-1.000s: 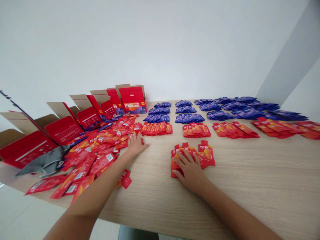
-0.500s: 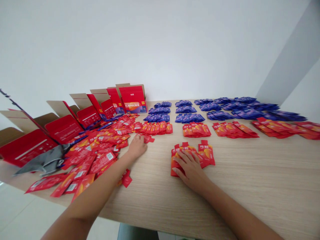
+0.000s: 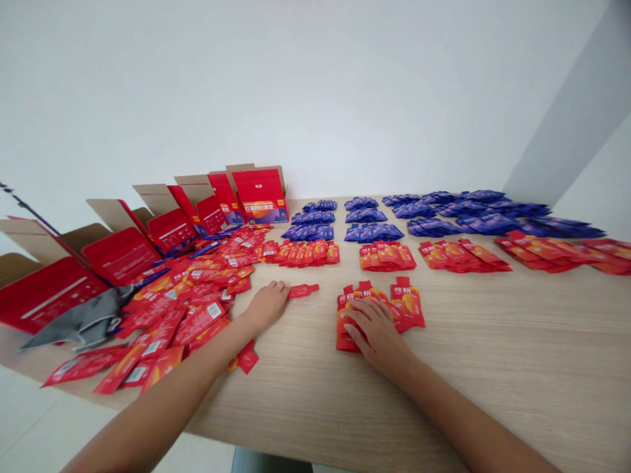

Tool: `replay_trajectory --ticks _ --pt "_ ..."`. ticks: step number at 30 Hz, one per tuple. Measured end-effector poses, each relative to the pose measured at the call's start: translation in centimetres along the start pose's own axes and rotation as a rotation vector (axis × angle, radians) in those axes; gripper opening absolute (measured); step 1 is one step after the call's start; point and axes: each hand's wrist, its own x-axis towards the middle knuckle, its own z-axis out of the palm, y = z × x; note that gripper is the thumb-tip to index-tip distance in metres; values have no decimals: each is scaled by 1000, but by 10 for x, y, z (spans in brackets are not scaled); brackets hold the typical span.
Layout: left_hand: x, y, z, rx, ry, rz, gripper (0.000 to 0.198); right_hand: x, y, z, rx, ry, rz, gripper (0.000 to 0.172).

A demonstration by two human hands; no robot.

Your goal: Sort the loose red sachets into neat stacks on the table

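Observation:
My left hand (image 3: 267, 305) pinches the near end of a single red sachet (image 3: 304, 290), which lies on the wooden table (image 3: 493, 368) just right of a big loose heap of red sachets (image 3: 192, 295). Beside it, my right hand (image 3: 375, 332) lies flat with fingers spread on a small fanned row of red sachets (image 3: 389, 305), covering its left part.
Neat rows of red sachets (image 3: 387, 256) and, behind them, blue sachets (image 3: 374, 231) run across the back to the far right. Open red cardboard boxes (image 3: 123, 246) line the left edge. A grey cloth (image 3: 83, 318) lies on the heap. The table's near edge is close.
My left hand has drawn one red sachet out of the heap and moved it right, toward the small row. My right hand has stayed on that row.

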Motion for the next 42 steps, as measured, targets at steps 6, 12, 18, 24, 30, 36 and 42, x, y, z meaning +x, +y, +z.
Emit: replay_trajectory --ticks 6,12,18,24,30,36,42 --pt "-5 44 -20 -1084 139 -254 36 4 -3 -13 283 120 107 28" --pt "-14 137 -26 -1736 -116 -195 43 3 -11 -21 529 -45 251 43" --pt "-16 161 -27 -1803 -198 -59 48 4 -7 -28 644 -67 353 56" --pt "-13 165 -22 -1698 -136 -90 42 6 -6 -23 840 -153 478 49" --pt "-5 134 -15 -1503 -227 -66 38 11 14 -25 869 -98 661 40" --pt "-2 4 -21 -627 273 -304 29 13 74 -55 237 -56 676 34" --pt "-13 -88 -25 79 132 -654 55 7 102 -66 -4 -391 638 43"
